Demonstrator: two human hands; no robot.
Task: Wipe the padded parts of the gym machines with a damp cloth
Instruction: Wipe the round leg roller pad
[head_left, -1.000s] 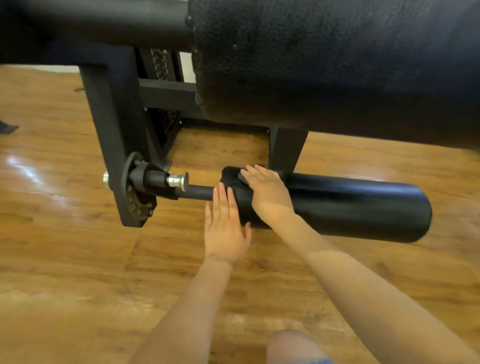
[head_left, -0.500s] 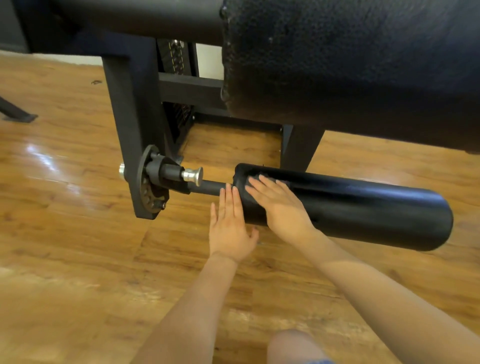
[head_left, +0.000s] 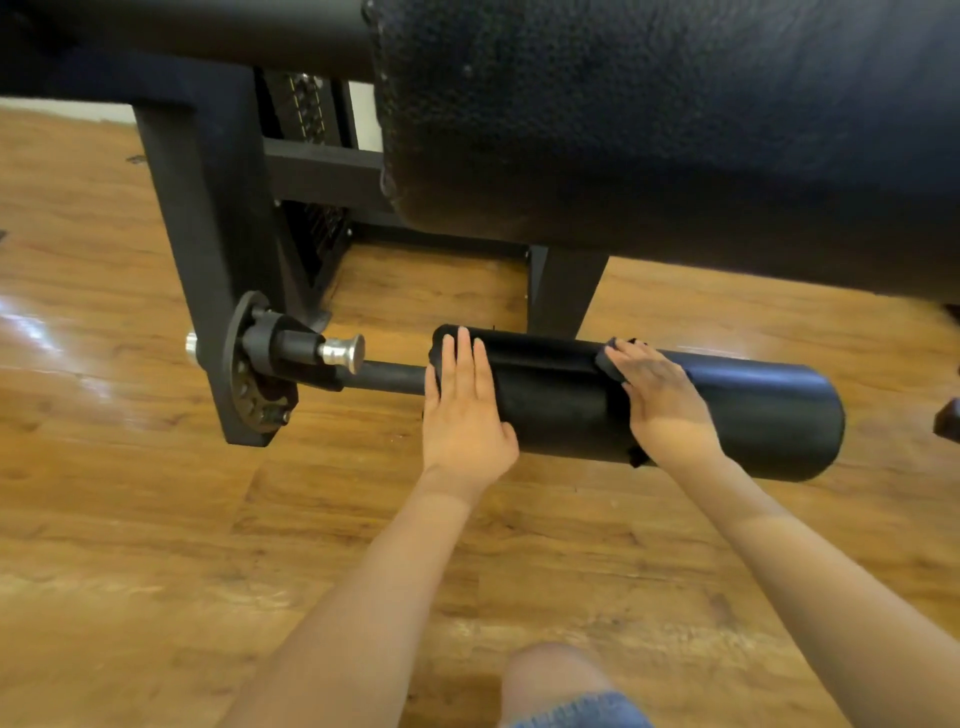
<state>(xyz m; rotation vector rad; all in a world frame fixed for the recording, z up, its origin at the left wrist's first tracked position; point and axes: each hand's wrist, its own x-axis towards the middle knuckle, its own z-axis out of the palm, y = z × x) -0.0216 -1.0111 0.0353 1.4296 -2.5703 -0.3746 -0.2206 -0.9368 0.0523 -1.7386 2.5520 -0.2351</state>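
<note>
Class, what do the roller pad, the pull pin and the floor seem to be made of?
Roller pad: probably vinyl-covered foam; smooth, black, faint sheen.
Pull pin: polished metal; bright silver glints.
Floor: wood or wood-look laminate; grain pattern, plank seams, glossy reflections.

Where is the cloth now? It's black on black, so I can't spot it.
In the head view, the cloth lies under the right hand on the roller pad, mid-length.

We see a black roller pad (head_left: 561, 400), a pebbled black upper pad (head_left: 649, 130), a silver knob (head_left: 343, 352) and a brown wood-grain floor (head_left: 130, 519).
</note>
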